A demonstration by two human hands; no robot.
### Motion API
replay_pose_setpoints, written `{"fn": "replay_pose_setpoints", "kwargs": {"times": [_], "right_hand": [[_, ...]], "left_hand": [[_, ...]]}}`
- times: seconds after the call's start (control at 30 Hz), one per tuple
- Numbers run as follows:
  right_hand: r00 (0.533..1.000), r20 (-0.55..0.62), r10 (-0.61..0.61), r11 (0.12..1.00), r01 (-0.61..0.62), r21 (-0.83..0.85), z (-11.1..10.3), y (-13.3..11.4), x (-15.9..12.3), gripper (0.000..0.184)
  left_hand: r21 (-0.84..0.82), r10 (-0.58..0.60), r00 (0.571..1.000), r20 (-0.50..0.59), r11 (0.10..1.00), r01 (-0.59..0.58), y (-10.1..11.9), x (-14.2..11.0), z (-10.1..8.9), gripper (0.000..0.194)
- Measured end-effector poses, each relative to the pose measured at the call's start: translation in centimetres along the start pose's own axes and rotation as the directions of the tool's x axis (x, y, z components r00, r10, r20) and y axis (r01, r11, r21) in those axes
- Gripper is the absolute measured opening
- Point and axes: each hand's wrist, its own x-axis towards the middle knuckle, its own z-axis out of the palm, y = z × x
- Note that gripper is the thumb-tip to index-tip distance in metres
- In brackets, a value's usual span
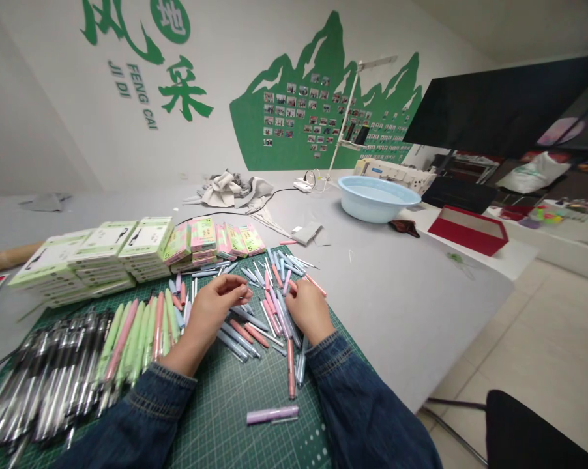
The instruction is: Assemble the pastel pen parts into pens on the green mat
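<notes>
Over the pile of pen parts, my left hand [216, 301] is curled with thumb and fingertips close together; anything between them is too small to make out. Just right of it, my right hand [309, 309] pinches near a pinkish-lilac pen piece [287, 281], its fingertips partly hidden. Blue pen barrels [233, 344], coral barrels [255, 335] and white refills lie loose around both hands. One coral pen [291, 370] points toward me below the right hand. A lilac pen [272, 414] lies apart, nearer to me on the green cutting mat [220, 397].
Rows of green and coral pens [137, 335] and clear black-gripped pens [54, 378] lie left. Behind stand stacked white-green boxes [101, 251] and small pink-green boxes [203, 234]. Farther back are grey cloth [230, 189], a blue basin [377, 202] and a red box [465, 231].
</notes>
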Motion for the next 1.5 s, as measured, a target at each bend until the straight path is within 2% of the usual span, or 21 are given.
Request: {"fn": "replay_pose_setpoints", "kwargs": {"times": [0.07, 0.13, 0.23, 0.4, 0.63, 0.8, 0.9, 1.0, 1.17, 1.33, 1.4, 1.5], "right_hand": [[0.997, 0.060, -0.049, 0.962, 0.031, 0.271, -0.3, -0.7, 0.0, 0.010], [0.985, 0.099, -0.142, 0.859, 0.073, 0.507, -0.5, -1.3, -0.2, 0.007], [0.973, 0.086, -0.214, 0.739, 0.104, 0.666, -0.4, -1.8, -0.5, 0.008], [0.971, 0.087, -0.223, 0.706, 0.100, 0.702, -0.4, -2.0, -0.8, 0.009], [0.970, 0.105, -0.219, 0.699, 0.081, 0.711, -0.4, -2.1, -0.8, 0.009], [0.967, 0.118, -0.225, 0.660, 0.062, 0.749, -0.1, -2.0, -0.8, 0.010], [0.969, 0.127, -0.212, 0.617, 0.032, 0.786, -0.1, -2.1, -0.8, 0.009], [0.969, 0.178, -0.172, 0.510, -0.067, 0.858, -0.1, -2.4, -0.9, 0.011], [0.956, 0.261, -0.132, 0.235, -0.226, 0.945, 0.3, -2.8, -1.3, 0.015], [0.946, 0.312, -0.092, 0.097, -0.303, 0.948, 0.9, -2.9, -1.6, 0.021], [0.925, 0.364, -0.111, 0.020, -0.364, 0.931, 0.9, -3.0, -1.6, 0.023], [0.868, 0.466, -0.171, -0.083, -0.484, 0.871, 0.7, -3.1, -1.7, 0.024]], "left_hand": [[-0.062, -0.025, 0.999, 0.028, 0.998, 0.026, 0.6, -0.4, 0.6, 0.030], [-0.092, -0.012, 1.000, 0.028, 0.996, 0.015, 1.3, -0.7, 1.1, 0.029], [-0.096, 0.046, 0.999, 0.002, 0.994, -0.046, 2.0, -1.0, 1.3, 0.026], [-0.060, 0.134, 0.991, -0.012, 0.989, -0.134, 2.3, -1.3, 1.6, 0.020], [0.012, 0.151, 0.989, -0.002, 0.988, -0.151, 2.2, -1.3, 1.6, 0.019], [0.044, 0.184, 0.983, -0.007, 0.982, -0.184, 2.3, -1.3, 1.5, 0.016], [0.047, 0.183, 0.983, 0.027, 0.982, -0.184, 2.3, -1.4, 1.6, 0.015], [0.070, 0.190, 0.980, 0.065, 0.978, -0.194, 2.3, -1.6, 1.8, 0.013], [0.006, 0.150, 0.986, 0.079, 0.989, -0.151, 2.0, -1.8, 2.0, 0.015], [-0.110, 0.102, 0.992, 0.079, 0.990, -0.094, 1.3, -1.8, 2.1, 0.015], [-0.140, 0.099, 0.991, 0.090, 0.986, -0.086, 1.1, -1.8, 2.0, 0.014], [-0.156, 0.108, 0.989, 0.104, 0.984, -0.091, 0.9, -1.7, 1.9, 0.013]]}}
